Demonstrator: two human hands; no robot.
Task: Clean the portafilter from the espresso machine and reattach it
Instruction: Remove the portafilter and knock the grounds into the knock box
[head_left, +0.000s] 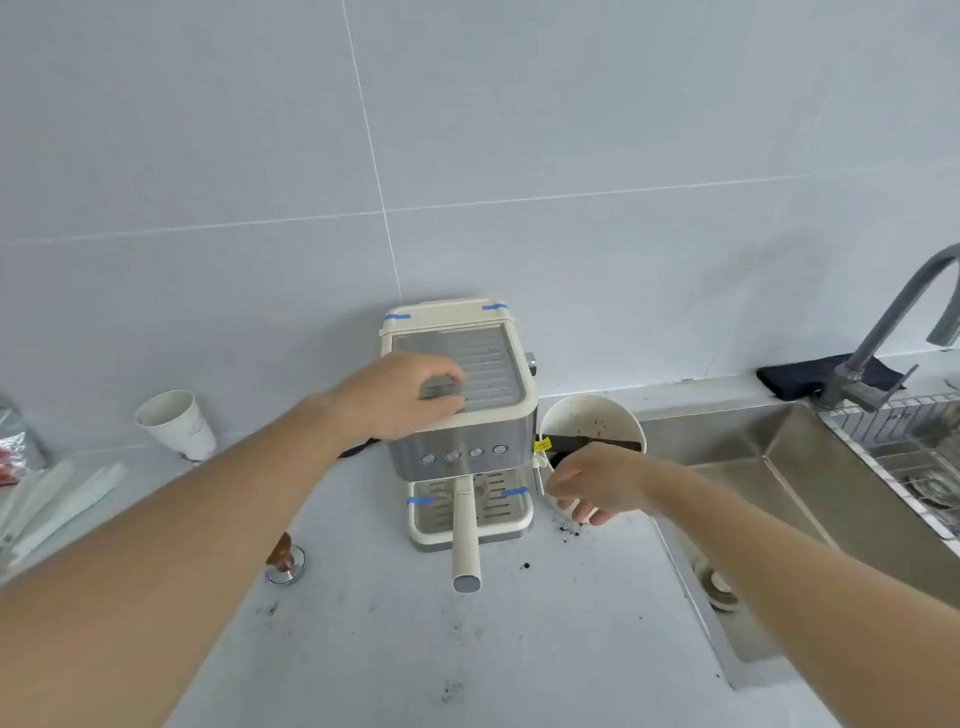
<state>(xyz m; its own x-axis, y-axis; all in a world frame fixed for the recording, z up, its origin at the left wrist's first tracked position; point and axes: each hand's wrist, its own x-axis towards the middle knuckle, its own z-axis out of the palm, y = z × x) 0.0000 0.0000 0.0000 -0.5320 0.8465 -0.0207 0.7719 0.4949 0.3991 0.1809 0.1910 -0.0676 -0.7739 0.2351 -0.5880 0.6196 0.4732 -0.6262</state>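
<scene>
From the head camera, your left hand (402, 397) rests palm-down on the front left corner of the cream and brushed-steel espresso machine (462, 400), fingers curled over the edge of its ribbed grey top tray; it presses there and holds no loose object. The portafilter's long cream handle with a grey end cap (464, 535) sticks out toward you from under the machine's front, above the slotted cream drip tray (470, 512); its head is hidden beneath the machine, so you cannot tell whether it is locked in. Your right hand (592, 483) hangs just right of the machine, fingers loosely curled in front of the round cream knock bin with a dark bar across it (592, 423); whether it grips anything cannot be told. Dark coffee grounds (569, 530) speckle the pale grey counter (415, 649). A white paper cup (176, 423) stands at left, a steel tamper with a brown knob (284, 564) lies nearer you, and the stainless sink (769, 467) sits at right under a grey faucet (893, 332).
</scene>
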